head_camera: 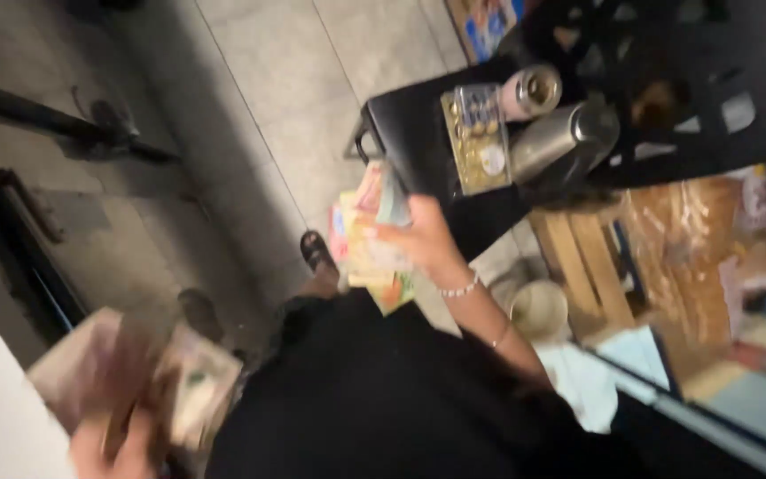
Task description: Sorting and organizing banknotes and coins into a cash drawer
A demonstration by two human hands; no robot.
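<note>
Our right hand [423,239] has its fingers closed on a fanned stack of colourful cards [370,235] at centre, while at seven o'clock our blurred left hand [117,448] pinches more cards [192,390], apparently split for sorting.

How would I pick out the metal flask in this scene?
Find the black table at the upper right, on the tiled floor. Along its far edge lies a silver metal flask on its side, beside a flat gold tray. It is larger and plainer than the small open-mouthed can next to it.
</note>
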